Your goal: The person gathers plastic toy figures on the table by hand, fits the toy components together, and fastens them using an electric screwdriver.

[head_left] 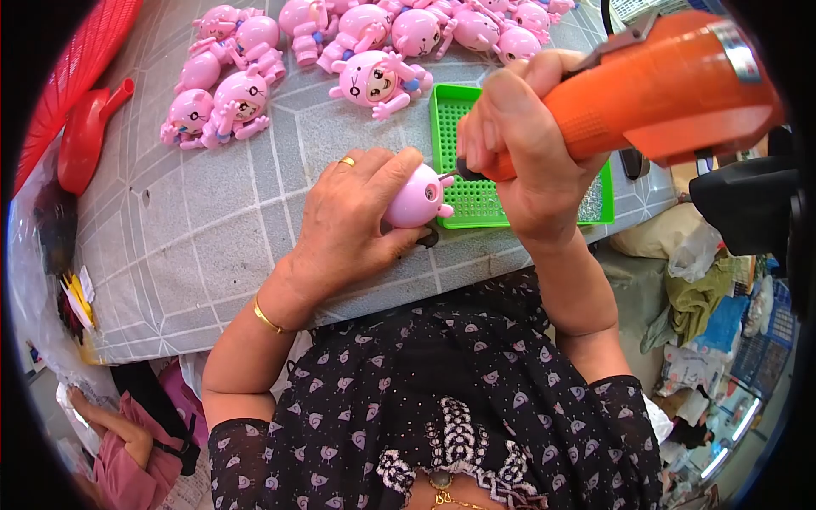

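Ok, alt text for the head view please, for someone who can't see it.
A left hand steadies a rounded pink toy part on a grey table while the right hand points an orange power screwdriver at it. A green tray sits close by, with pink toy figures farther back.

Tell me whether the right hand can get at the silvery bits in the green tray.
Probably not as things stand: the right hand grips the orange power tool, though the silvery bits lie nearby.
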